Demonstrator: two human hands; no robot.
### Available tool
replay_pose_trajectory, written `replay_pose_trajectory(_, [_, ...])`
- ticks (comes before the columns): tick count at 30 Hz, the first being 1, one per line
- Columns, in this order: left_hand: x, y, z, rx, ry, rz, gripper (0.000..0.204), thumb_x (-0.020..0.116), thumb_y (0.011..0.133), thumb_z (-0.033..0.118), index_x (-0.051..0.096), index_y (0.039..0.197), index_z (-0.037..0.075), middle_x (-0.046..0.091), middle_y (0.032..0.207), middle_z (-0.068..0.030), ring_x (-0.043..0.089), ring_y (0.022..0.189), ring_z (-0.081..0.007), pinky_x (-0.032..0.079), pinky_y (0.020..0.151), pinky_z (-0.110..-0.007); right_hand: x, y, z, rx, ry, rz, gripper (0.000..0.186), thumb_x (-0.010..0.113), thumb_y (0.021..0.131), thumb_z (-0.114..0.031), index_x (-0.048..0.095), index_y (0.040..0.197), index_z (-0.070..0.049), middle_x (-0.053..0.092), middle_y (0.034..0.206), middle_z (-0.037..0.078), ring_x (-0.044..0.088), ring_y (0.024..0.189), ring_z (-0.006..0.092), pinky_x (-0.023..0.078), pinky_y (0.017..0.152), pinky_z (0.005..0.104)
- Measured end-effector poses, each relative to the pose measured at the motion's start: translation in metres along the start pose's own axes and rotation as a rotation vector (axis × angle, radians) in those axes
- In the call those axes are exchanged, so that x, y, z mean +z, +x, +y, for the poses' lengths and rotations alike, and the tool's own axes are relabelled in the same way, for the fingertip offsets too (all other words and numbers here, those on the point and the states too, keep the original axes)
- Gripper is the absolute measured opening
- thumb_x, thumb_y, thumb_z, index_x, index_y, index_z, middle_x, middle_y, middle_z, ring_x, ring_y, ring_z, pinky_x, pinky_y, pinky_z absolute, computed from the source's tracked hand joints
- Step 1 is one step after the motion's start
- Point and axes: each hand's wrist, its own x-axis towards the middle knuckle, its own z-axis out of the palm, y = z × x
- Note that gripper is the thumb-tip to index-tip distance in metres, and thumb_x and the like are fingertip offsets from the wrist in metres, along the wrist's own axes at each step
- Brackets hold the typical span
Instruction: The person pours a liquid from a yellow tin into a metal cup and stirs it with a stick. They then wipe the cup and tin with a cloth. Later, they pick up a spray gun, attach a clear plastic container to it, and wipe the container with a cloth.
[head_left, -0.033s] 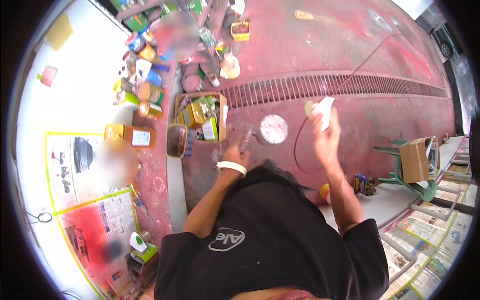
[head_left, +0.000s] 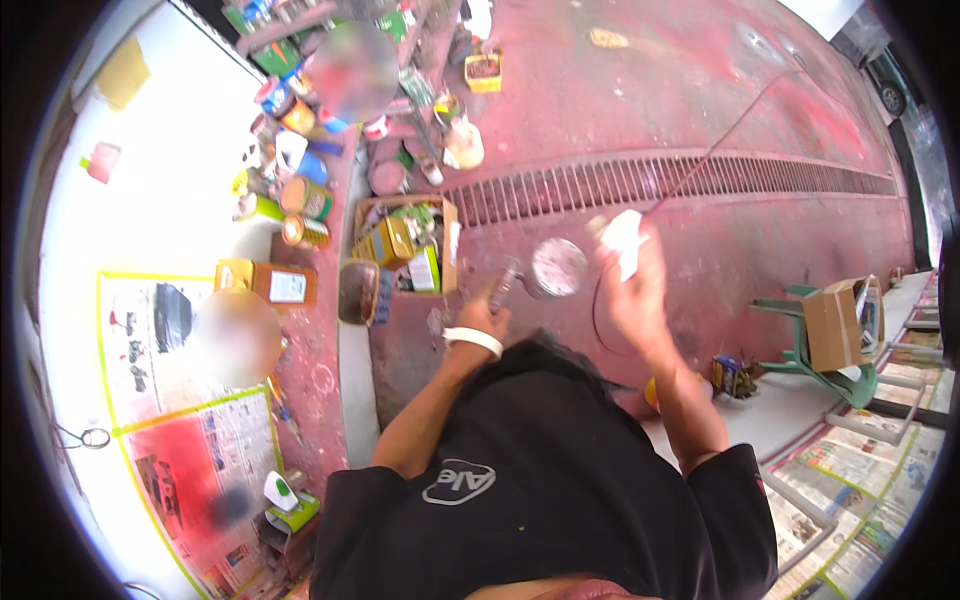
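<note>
My left hand [head_left: 485, 320], with a white band at its wrist, is closed round the metal handle [head_left: 505, 285] of what looks like a spray gun. A round paint-spattered cup [head_left: 556, 262] sits just right of the handle, joined to it. My right hand [head_left: 640, 295] grips a crumpled white cloth or paper [head_left: 625, 230], with a small pale greenish piece [head_left: 600, 228] at its upper left, too blurred to name. A thin hose [head_left: 710, 145] runs across the pink-stained floor behind this hand and loops down beside it.
A cardboard box [head_left: 450, 270] of cans stands left of my hands, near crowded paint containers [head_left: 305, 195]. Newspaper-masked white board [head_left: 135, 365] lines the left. A long grate [head_left: 540, 190] crosses ahead. At right are a green chair [head_left: 800, 345], carton [head_left: 835, 320] and metal frames [head_left: 885, 430].
Both hands sit slightly lower in the picture, the left one shifted rightward and the right one leftward with the white cloth. The cup looks more tilted. The surroundings have shifted slightly.
</note>
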Motion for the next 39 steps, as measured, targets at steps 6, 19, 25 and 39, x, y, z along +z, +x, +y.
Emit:
replay_pose_trajectory(6, [0.026, 0.07, 0.052, 0.244, 0.219, -0.075, 0.066, 0.069, 0.091, 0.019, 0.049, 0.153, 0.006, 0.063, 0.137, -0.0265, 0.066, 0.115, -0.0488, 0.055, 0.099, -0.051, 0.0, 0.036, 0.042, -0.172, -0.647, -0.296, 0.046, 0.083, 0.073, -0.01, 0.076, 0.118, -0.013, 0.068, 0.121, 0.012, 0.062, 0.121, 0.039, 0.053, 0.1, 0.0515])
replay_pose_trajectory(19, [0.064, 0.31, 0.143, 0.159, -0.114, -0.222, 0.06, 0.066, 0.089, 0.01, 0.058, 0.148, 0.01, 0.07, 0.095, -0.0276, 0.066, 0.083, -0.0456, 0.054, 0.076, -0.045, -0.028, 0.24, 0.252, 0.825, 1.02, 0.225, 0.04, 0.046, 0.108, -0.029, 0.065, 0.126, 0.0, 0.075, 0.114, 0.016, 0.074, 0.104, 0.0296, 0.06, 0.095, 0.0473])
replay_pose_trajectory(25, [0.037, 0.418, 0.174, 0.169, -0.172, -0.045, 0.061, 0.067, 0.089, 0.011, 0.057, 0.149, 0.01, 0.067, 0.087, -0.0251, 0.068, 0.074, -0.0383, 0.055, 0.072, -0.045, 0.029, 0.347, 0.189, 0.415, 0.209, 0.394, 0.062, 0.037, 0.114, -0.052, 0.061, 0.137, 0.001, 0.072, 0.116, 0.009, 0.069, 0.105, 0.0192, 0.054, 0.096, 0.0353])
replay_pose_trajectory(39, [0.016, 0.524, 0.183, -0.017, -0.369, 0.114, 0.023, 0.068, 0.094, 0.009, 0.065, 0.114, -0.002, 0.07, 0.091, -0.0144, 0.068, 0.081, -0.0208, 0.055, 0.074, -0.036, 0.03, 0.528, 0.198, 0.467, 0.096, -0.166, 0.059, 0.041, 0.114, -0.055, 0.059, 0.09, -0.004, 0.048, 0.078, -0.005, 0.043, 0.074, 0.0074, 0.038, 0.063, 0.0318])
